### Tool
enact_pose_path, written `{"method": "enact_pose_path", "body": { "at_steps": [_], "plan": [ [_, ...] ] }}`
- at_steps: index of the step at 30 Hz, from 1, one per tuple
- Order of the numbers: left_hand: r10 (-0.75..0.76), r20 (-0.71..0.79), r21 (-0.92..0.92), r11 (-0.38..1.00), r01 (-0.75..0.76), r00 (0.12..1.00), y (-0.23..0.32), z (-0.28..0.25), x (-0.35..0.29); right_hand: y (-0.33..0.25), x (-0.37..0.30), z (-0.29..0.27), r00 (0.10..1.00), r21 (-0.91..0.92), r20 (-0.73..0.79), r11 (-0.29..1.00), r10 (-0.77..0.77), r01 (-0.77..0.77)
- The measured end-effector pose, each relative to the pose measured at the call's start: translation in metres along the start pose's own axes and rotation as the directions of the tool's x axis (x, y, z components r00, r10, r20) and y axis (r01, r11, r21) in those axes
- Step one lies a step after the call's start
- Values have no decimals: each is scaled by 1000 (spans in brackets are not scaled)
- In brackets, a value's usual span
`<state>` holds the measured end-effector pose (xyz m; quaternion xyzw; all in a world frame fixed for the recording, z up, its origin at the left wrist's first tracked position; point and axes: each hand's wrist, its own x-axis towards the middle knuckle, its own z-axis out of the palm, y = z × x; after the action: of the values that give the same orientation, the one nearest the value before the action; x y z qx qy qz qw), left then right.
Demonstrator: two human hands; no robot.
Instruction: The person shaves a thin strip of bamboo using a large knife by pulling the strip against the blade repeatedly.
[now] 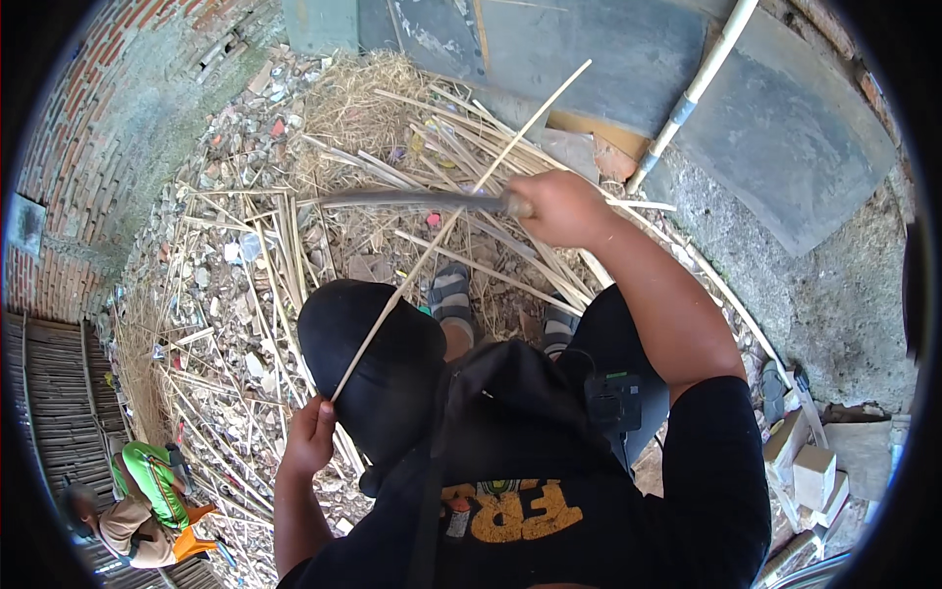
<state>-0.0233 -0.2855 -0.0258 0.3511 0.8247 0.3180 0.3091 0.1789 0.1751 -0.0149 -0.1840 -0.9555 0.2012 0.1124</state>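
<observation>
Head: rubble ground (245, 265), bamboo strips (471, 147) strewn; brick wall (88, 128) prob.

Bamboo strip (461, 211), pale, dry, smooth and matt, held in the left hand (312, 435); long knife blade (412, 200) of dull grey metal, matt and worn, gripped in the right hand (559, 208). Ground litter (245, 285) of dry straw-coloured splints and rough rubble; brick wall (69, 157) coarse, red and weathered. Pipe (692, 93) of smooth whitish plastic; dark slab (785, 128) of rough, matt concrete; black cloth shirt (589, 510), matt.
</observation>
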Motion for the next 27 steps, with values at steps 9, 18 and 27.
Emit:
{"method": "enact_pose_path", "body": {
  "at_steps": [9, 18, 27],
  "plan": [
    [-41, 10, -99, 994, 42, 999, -13, 0, 3, 45, 9, -9, 985, 140, -137, 986, 104, -85],
    [113, -102, 256, 963, -84, 988, 3, 10, 1, -1, 3, -5, 995, 77, 99, 997, -15, 7],
    [146, -163, 381, 922, -75, 976, 9, 13, -5, 7, 8, 0, 982, 106, 154, 986, 109, -126]
  ]
}}
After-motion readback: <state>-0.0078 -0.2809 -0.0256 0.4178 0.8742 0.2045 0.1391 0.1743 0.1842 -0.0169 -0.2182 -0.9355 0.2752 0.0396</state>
